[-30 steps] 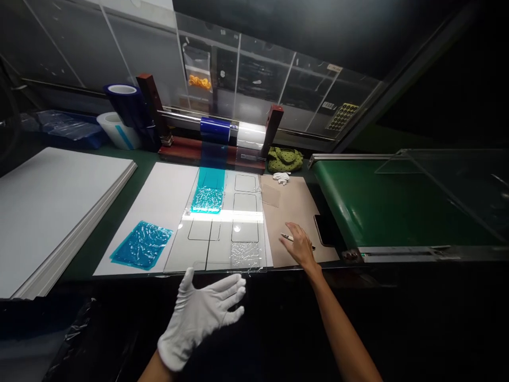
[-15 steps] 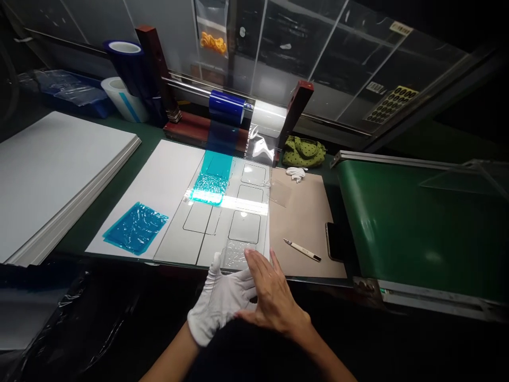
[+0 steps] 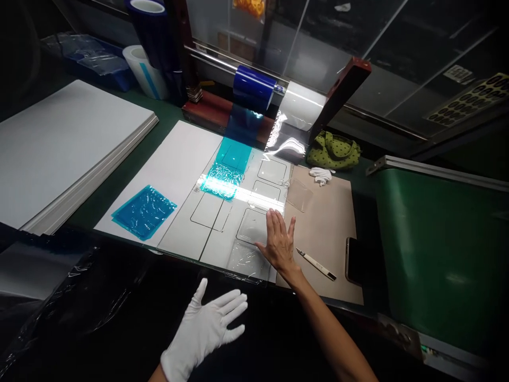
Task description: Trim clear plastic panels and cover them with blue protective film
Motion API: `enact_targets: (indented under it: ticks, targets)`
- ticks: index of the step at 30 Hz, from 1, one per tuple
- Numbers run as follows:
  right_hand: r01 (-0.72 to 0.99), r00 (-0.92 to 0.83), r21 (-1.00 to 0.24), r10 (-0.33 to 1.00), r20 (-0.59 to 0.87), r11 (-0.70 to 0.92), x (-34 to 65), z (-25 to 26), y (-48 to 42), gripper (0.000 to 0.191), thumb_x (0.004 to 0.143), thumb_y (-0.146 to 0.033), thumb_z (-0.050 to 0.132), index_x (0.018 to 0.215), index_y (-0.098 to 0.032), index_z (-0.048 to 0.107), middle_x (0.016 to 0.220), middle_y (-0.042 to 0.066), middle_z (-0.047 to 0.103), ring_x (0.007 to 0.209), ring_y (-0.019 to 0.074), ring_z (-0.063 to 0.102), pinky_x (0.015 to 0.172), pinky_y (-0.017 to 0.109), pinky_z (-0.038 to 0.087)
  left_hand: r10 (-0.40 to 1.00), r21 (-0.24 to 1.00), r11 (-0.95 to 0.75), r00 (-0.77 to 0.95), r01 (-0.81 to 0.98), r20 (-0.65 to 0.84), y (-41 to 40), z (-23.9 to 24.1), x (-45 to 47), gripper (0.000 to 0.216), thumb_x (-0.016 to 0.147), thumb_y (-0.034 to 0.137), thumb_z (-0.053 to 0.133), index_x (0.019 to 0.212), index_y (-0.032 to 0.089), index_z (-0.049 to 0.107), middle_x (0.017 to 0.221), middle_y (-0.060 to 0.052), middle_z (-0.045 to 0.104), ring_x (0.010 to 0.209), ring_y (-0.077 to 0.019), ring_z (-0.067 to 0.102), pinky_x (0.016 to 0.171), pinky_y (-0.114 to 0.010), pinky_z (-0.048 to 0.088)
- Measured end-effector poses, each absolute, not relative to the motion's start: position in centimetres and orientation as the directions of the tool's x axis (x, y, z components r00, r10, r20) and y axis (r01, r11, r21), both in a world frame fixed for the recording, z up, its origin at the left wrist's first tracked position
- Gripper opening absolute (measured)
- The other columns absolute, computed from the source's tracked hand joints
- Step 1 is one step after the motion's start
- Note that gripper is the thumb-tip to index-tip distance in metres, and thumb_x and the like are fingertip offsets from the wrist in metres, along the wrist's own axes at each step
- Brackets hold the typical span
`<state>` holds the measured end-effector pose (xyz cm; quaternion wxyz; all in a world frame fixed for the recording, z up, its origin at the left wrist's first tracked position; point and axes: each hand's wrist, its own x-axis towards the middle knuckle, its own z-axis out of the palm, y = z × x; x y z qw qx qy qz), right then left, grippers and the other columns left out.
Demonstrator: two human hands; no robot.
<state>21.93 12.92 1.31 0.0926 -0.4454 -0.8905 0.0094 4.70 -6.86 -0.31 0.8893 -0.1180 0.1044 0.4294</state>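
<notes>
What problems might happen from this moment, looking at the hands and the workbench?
The bare right hand is close to the pointed tip of what looks like a craft knife, so a careless move might cut it. The clear film looks wrinkled, so pressing there might set the creases.

We count one white-gloved left hand, one bare right hand, one slim pale-handled knife, one black rectangular phone, one green dotted cloth bag and two upright red-brown posts.
</notes>
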Motion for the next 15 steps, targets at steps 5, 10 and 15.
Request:
enact_targets:
  ticks: [5, 10, 15]
  targets:
    - [0.768, -0.625, -0.085, 0.772, 0.116, 0.635, 21.8, -0.1, 13.6, 0.079, 0.088, -0.037, 0.048, 0.147, -0.009, 0.004, 0.148, 0.017, 0.029, 0.139, 0.03, 0.018, 0.109, 0.063, -0.005, 0.72, -0.002, 0.594, 0.532, -0.805, -0.445, -7.3, -0.3, 5.6, 0.076, 0.076, 0.068, 0.043, 0.13, 0.015, 0.047, 0.147, -0.011, 0.033, 0.141, -0.0307, 0.009, 0.109, -0.057, 0.016]
    - [0.761, -0.64, -0.074, 0.764, 0.084, 0.645, 21.8, -0.8, 14.2, 0.081, 0.086, -0.039, 0.05, 0.147, -0.008, 0.006, 0.148, 0.018, 0.029, 0.139, 0.0301, 0.018, 0.109, 0.062, -0.004, 0.704, -0.005, 0.585, 0.511, -0.811, -0.492, -6.9, 0.0, 5.9, 0.068, 0.077, 0.066, 0.043, 0.127, 0.021, 0.051, 0.143, -0.009, 0.039, 0.14, -0.0309, 0.015, 0.107, -0.058, 0.02]
    - [0.728, -0.68, -0.067, 0.731, 0.063, 0.683, 21.8, -0.5, 15.0, 0.078, 0.088, -0.04, 0.045, 0.147, -0.009, 0.004, 0.15, 0.017, 0.025, 0.14, 0.0299, 0.014, 0.106, 0.065, -0.006, 0.71, -0.055, 0.549, 0.5, -0.834, -0.495, -7.0, -0.3, 5.9, 0.069, 0.08, 0.061, 0.043, 0.133, 0.016, 0.044, 0.143, -0.012, 0.039, 0.14, -0.0303, 0.015, 0.108, -0.057, 0.019]
